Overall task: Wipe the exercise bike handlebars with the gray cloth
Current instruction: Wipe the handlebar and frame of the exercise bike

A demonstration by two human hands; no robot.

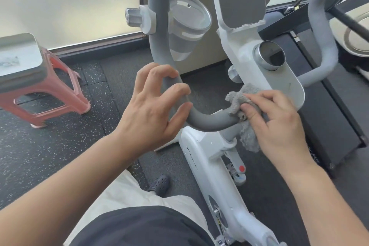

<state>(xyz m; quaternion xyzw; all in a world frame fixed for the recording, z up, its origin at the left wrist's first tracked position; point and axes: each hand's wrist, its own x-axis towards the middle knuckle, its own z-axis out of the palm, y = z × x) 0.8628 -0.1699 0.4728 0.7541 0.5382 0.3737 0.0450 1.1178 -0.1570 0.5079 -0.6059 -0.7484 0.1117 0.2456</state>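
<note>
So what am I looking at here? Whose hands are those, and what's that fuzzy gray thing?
The picture comes from a camera worn on a person's head, looking down, so you see their own two arms and legs. In front of them is a white exercise bike that you pedal indoors. The curvy gray bar is its left handlebar. The left hand is curled loosely around the bend of that bar. The right hand is pressing a fuzzy gray cloth against the bar where it meets the bike's middle, to wipe it clean. Another handlebar curves up on the right. A cup holder hangs off the bike, and a pink stool stands on the dark speckled floor.
</note>
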